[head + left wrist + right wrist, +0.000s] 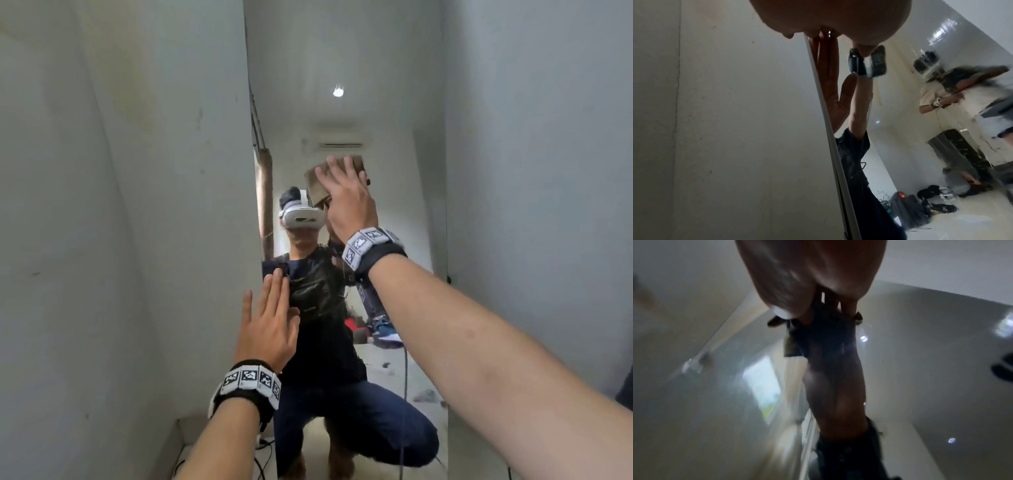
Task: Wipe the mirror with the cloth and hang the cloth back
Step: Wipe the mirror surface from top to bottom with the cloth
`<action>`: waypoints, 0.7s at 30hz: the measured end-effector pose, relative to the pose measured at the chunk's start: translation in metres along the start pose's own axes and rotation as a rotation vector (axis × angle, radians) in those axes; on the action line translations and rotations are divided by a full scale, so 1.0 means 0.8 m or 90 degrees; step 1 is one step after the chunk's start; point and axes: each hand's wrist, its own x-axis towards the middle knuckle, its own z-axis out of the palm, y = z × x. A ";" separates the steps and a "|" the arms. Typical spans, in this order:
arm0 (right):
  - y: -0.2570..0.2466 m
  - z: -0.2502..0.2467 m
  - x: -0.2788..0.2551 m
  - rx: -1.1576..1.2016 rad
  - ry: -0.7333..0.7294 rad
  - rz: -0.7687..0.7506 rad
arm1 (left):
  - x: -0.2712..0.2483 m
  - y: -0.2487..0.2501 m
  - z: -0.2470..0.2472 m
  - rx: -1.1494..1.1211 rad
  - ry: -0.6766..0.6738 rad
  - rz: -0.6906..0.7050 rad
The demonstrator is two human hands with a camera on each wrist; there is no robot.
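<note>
A tall mirror point(394, 192) leans in a narrow white corner and reflects me crouching with a headset on. My right hand point(346, 198) lies flat, fingers spread, and presses a brown cloth point(317, 186) against the upper glass. My left hand point(270, 315) rests flat with straight fingers on the mirror's left edge, lower down. In the left wrist view the left hand point(828, 16) meets its own reflection on the mirror point(900, 113). The right wrist view is blurred; it shows the right hand point(818, 272) over the dark cloth point(791, 344) on the glass.
White walls point(137, 205) close in on both sides of the mirror. Cables point(263, 445) lie on the floor by its lower left corner. The reflection in the left wrist view shows another person point(933, 97) and bags on the floor behind me.
</note>
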 end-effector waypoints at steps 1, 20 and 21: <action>0.003 0.012 -0.034 -0.003 0.017 -0.008 | 0.000 0.001 0.002 -0.001 0.001 0.000; -0.020 -0.074 -0.006 0.148 0.286 0.008 | -0.005 0.001 0.002 -0.011 0.009 -0.004; -0.026 -0.090 0.044 0.144 0.279 0.022 | -0.003 -0.001 0.002 -0.007 0.011 0.000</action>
